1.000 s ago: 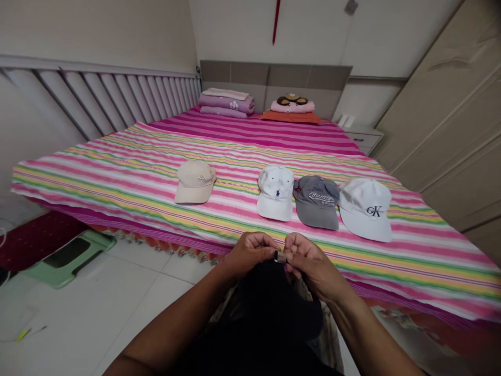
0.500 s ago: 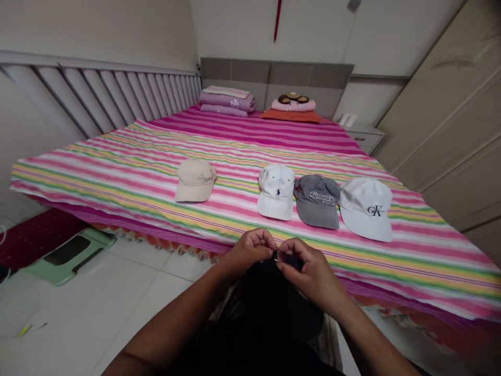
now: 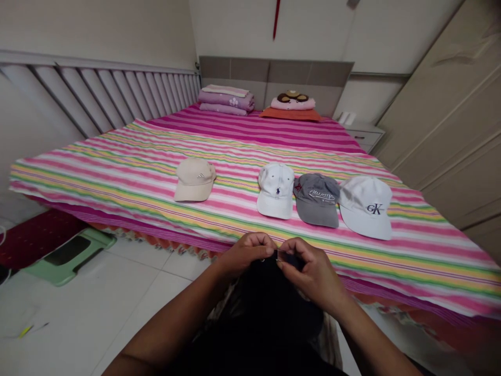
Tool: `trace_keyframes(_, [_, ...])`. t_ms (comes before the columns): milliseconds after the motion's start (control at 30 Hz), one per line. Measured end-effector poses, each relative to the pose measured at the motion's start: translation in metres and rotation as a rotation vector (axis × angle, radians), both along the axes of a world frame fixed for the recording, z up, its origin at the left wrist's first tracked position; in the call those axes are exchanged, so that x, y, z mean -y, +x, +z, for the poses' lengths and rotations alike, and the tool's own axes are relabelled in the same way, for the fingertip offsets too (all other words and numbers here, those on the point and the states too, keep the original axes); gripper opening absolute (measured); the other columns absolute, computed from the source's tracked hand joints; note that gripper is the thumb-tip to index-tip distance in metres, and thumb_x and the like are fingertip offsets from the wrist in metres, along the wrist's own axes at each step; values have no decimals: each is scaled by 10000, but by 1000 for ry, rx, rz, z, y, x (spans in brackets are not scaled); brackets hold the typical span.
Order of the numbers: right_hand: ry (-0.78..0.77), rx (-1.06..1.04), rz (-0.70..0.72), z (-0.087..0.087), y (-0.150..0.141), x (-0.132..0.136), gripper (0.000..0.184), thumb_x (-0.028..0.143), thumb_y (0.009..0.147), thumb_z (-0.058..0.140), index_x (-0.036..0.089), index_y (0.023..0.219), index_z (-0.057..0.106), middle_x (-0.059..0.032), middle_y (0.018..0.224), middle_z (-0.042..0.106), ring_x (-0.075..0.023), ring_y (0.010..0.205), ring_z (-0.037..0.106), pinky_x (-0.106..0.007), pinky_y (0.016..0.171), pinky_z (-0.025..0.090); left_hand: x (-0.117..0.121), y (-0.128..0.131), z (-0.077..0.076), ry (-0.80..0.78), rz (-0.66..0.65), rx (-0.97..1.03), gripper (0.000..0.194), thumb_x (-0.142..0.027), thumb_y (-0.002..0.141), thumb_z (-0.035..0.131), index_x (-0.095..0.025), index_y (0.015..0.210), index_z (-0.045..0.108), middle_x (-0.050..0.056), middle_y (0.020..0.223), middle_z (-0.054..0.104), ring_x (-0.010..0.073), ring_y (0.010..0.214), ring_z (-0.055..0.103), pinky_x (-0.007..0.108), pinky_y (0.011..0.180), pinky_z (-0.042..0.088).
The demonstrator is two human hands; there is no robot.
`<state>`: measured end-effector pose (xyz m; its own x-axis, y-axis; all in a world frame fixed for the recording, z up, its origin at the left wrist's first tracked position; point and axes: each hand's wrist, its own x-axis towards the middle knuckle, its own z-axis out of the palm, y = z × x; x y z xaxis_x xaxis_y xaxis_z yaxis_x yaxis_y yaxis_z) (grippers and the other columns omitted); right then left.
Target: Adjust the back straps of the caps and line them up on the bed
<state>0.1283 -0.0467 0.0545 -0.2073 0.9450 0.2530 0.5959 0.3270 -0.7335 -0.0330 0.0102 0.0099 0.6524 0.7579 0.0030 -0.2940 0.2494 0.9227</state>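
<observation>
The right hand [image 3: 313, 271] pinched a small buckle [image 3: 277, 255], the left hand [image 3: 246, 254] the edge of the dark cap [image 3: 274, 284] just below the grip. A loose pinch could have let the buckle slip.

The gray cap [image 3: 317, 201] reads "Always" in white script. The white cap [image 3: 366, 206] at the right end carries dark letters, a "K" with a smaller letter, seemingly "G", before it.
</observation>
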Motion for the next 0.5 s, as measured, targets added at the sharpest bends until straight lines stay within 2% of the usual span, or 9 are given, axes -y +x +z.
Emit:
trace_keyframes(167, [-25, -5, -8, 0, 3, 1, 57, 173, 695, 537, 190, 738, 503, 25, 641, 550, -101, 553, 474, -202, 511, 365, -2, 0, 0, -85, 45, 42, 175, -234, 558, 657, -122, 550, 524, 21, 645, 569, 87, 541, 449, 218, 543, 319])
trace_keyframes(267, [-37, -9, -11, 0, 3, 0, 45, 179, 694, 533, 188, 727, 503, 29, 620, 535, -97, 539, 456, -200, 496, 352, -3, -1, 2, -85, 65, 43, 205, -238, 510, 676, -120, 508, 509, 33, 649, 579, 101, 562, 472, 230, 569, 342])
trace_keyframes(367, [-51, -10, -6, 0, 2, 0, 44, 177, 693, 532, 189, 718, 499, 33, 612, 521, -97, 538, 447, -204, 501, 347, -3, -2, 6, -49, 52, -4, 247, -328, 567, 664, -120, 559, 531, 25, 637, 557, 92, 551, 447, 222, 546, 323])
trace_keyframes(500, [-51, -12, 7, 0, -1, 0, 44, 172, 699, 529, 191, 716, 494, 27, 631, 507, -106, 568, 444, -220, 527, 345, -3, -2, 14, 112, -39, -202, 310, -415, 640, 634, -117, 612, 555, -13, 571, 480, 72, 532, 382, 208, 512, 273])
